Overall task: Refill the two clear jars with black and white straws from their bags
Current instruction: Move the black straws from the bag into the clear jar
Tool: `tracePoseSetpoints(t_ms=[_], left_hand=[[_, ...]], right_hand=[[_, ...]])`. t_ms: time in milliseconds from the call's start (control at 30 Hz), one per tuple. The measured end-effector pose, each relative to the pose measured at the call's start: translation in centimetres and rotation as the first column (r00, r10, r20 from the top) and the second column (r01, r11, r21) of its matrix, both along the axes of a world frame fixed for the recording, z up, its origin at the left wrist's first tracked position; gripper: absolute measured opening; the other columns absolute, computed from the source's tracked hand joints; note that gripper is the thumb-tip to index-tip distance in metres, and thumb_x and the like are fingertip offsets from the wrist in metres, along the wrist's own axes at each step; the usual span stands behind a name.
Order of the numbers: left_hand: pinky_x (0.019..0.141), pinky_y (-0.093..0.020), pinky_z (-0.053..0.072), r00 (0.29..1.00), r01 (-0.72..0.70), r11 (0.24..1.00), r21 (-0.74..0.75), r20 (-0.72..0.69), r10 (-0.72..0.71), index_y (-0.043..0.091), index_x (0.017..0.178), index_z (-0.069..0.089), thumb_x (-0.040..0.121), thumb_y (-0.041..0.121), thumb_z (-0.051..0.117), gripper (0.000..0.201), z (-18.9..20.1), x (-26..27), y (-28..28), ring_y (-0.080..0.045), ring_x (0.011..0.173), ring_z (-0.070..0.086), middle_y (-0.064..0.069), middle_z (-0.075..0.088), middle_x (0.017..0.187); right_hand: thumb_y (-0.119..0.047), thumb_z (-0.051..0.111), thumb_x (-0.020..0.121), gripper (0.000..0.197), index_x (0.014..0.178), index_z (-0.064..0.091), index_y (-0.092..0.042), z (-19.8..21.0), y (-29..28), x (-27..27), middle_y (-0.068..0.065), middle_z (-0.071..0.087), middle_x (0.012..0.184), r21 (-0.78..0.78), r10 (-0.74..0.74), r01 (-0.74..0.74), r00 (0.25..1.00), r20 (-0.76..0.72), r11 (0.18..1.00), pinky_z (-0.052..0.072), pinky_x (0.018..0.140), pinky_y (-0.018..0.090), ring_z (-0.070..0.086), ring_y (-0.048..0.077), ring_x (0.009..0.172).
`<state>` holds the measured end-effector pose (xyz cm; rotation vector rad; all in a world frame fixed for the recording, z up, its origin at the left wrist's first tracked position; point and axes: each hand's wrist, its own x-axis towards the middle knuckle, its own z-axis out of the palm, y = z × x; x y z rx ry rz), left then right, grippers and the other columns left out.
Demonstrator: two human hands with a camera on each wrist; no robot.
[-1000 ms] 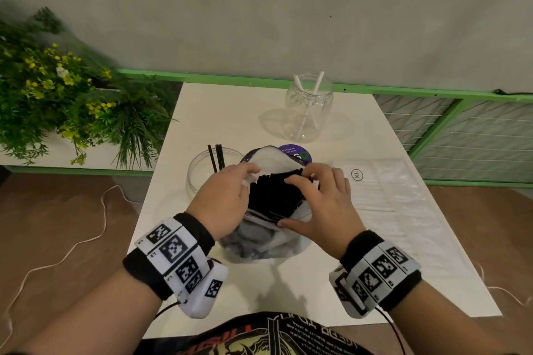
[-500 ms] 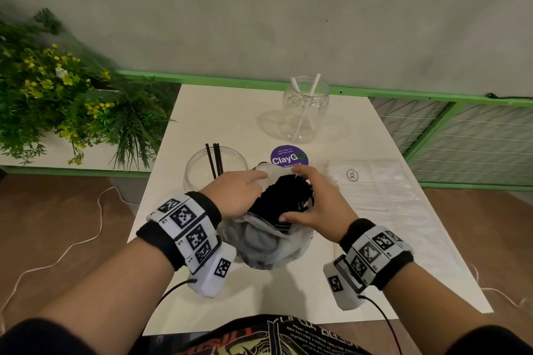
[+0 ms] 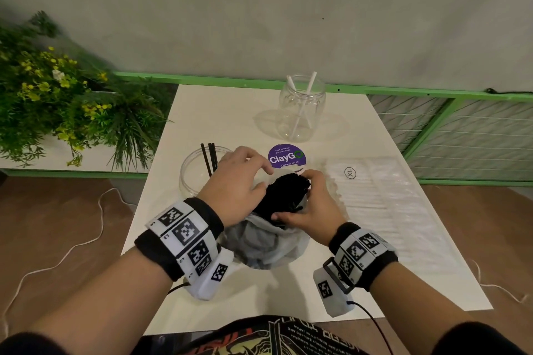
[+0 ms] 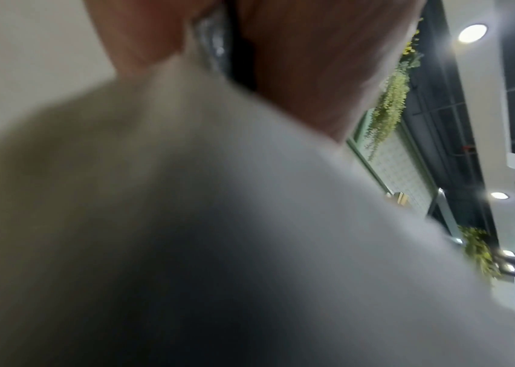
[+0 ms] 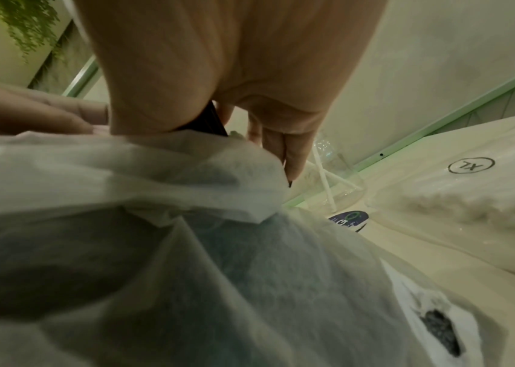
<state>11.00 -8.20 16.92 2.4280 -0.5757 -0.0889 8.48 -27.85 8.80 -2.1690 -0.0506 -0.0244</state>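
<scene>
R hand (image 3: 307,204) w/ fingers curled round black straws (image 3: 284,196) in bag (image 3: 271,245); L hand (image 3: 236,184) pinches bag's rim, near jar (image 3: 196,170).

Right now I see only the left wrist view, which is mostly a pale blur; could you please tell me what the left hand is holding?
Observer: In the head view the left hand holds the rim of the white bag.
Operator: Thank you. What is the right hand doing?
Observer: The right hand grips a bundle of black straws at the bag's mouth.
Operator: And where is the jar for them?
Observer: The near jar stands just beyond the left hand, with only a few in it.
</scene>
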Motion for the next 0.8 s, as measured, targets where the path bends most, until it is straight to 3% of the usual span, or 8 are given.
tracePoseSetpoints(t_ms=[133, 233, 300, 367, 433, 633, 700, 800], left_hand=[[0.095, -0.035, 0.040, 0.997, 0.073, 0.981, 0.178, 0.005, -0.075, 0.035, 0.121, 0.048, 0.073, 0.070, 0.044, 0.060, 0.4, -0.4, 0.1, -0.013, 0.108, 0.049, 0.014, 0.055, 0.115], [0.096, -0.034, 0.040, 0.991, 0.125, 0.930, 0.345, -0.090, -0.100, 0.036, 0.141, 0.028, 0.064, 0.079, 0.054, 0.091, 0.1, -0.4, 0.3, -0.017, 0.116, 0.049, 0.011, 0.054, 0.129], [0.098, -0.035, 0.040, 0.987, 0.141, 0.917, 0.373, -0.128, -0.099, 0.034, 0.145, 0.022, 0.065, 0.075, 0.061, 0.098, -0.2, -0.4, 0.4, -0.019, 0.120, 0.048, 0.010, 0.052, 0.134], [0.097, -0.035, 0.041, 0.983, 0.144, 0.927, 0.345, -0.156, -0.095, 0.034, 0.145, 0.023, 0.067, 0.072, 0.064, 0.096, -0.2, -0.3, 0.5, -0.018, 0.120, 0.048, 0.011, 0.053, 0.134], [0.097, -0.034, 0.042, 0.983, 0.142, 0.937, 0.318, -0.159, -0.095, 0.036, 0.143, 0.026, 0.067, 0.072, 0.064, 0.093, 0.1, -0.3, 0.8, -0.016, 0.120, 0.049, 0.012, 0.053, 0.134], [0.102, -0.032, 0.036, 0.984, 0.167, 0.898, 0.406, -0.132, -0.123, 0.040, 0.142, 0.025, 0.059, 0.068, 0.072, 0.100, 0.5, -0.9, 2.5, -0.018, 0.124, 0.041, 0.011, 0.045, 0.137], [0.099, -0.033, 0.039, 0.990, 0.135, 0.896, 0.423, -0.095, -0.104, 0.037, 0.140, 0.030, 0.065, 0.059, 0.072, 0.089, -0.3, -0.9, 2.4, -0.020, 0.117, 0.046, 0.008, 0.050, 0.129], [0.090, -0.035, 0.044, 0.999, 0.037, 0.919, 0.392, 0.012, -0.045, 0.033, 0.133, 0.043, 0.077, 0.034, 0.062, 0.059, -1.1, -0.6, 2.1, -0.021, 0.106, 0.052, 0.005, 0.059, 0.117]], right_hand=[[-0.057, 0.082, 0.050, 0.088, 0.114, 0.034, -0.022, -0.5, 0.4, 0.3, 0.000, 0.038, 0.116, 0.024, -0.017, 0.015, 0.998, 0.059, 1.000, 0.047, 0.086, 0.026, 0.052, 0.012, 0.103], [-0.060, 0.074, 0.048, 0.097, 0.130, 0.041, -0.019, -0.4, 0.2, 0.6, -0.007, 0.039, 0.118, 0.061, 0.055, -0.056, 0.998, 0.018, 0.997, 0.039, 0.092, 0.016, 0.044, -0.010, 0.106], [-0.057, 0.077, 0.048, 0.102, 0.139, 0.033, -0.037, -0.2, 0.0, 0.8, -0.006, 0.040, 0.126, 0.067, 0.155, -0.152, 0.986, -0.053, 0.986, 0.036, 0.098, 0.016, 0.041, -0.012, 0.113], [-0.053, 0.079, 0.049, 0.089, 0.126, 0.035, -0.061, -0.2, 0.0, 1.1, 0.002, 0.048, 0.129, 0.073, 0.255, -0.248, 0.960, -0.119, 0.966, 0.041, 0.103, 0.030, 0.048, 0.010, 0.120], [-0.053, 0.079, 0.049, 0.070, 0.109, 0.045, -0.068, -0.5, -0.1, 1.5, 0.009, 0.056, 0.121, 0.087, 0.251, -0.241, 0.958, -0.139, 0.967, 0.045, 0.101, 0.043, 0.054, 0.022, 0.116], [-0.056, 0.077, 0.056, 0.073, 0.121, 0.046, -0.043, -1.1, -0.1, 1.7, 0.008, 0.056, 0.121, 0.064, 0.238, -0.230, 0.954, -0.183, 0.971, 0.044, 0.102, 0.043, 0.056, 0.019, 0.115], [-0.052, 0.075, 0.056, 0.069, 0.118, 0.046, -0.040, -1.2, 0.3, 1.6, 0.011, 0.056, 0.119, 0.040, 0.264, -0.261, 0.948, -0.177, 0.965, 0.045, 0.100, 0.043, 0.056, 0.023, 0.113], [-0.047, 0.066, 0.053, 0.056, 0.103, 0.053, -0.026, -0.6, 0.9, 1.7, 0.009, 0.063, 0.099, 0.044, 0.247, -0.243, 0.954, -0.172, 0.969, 0.051, 0.085, 0.038, 0.060, 0.018, 0.090]])
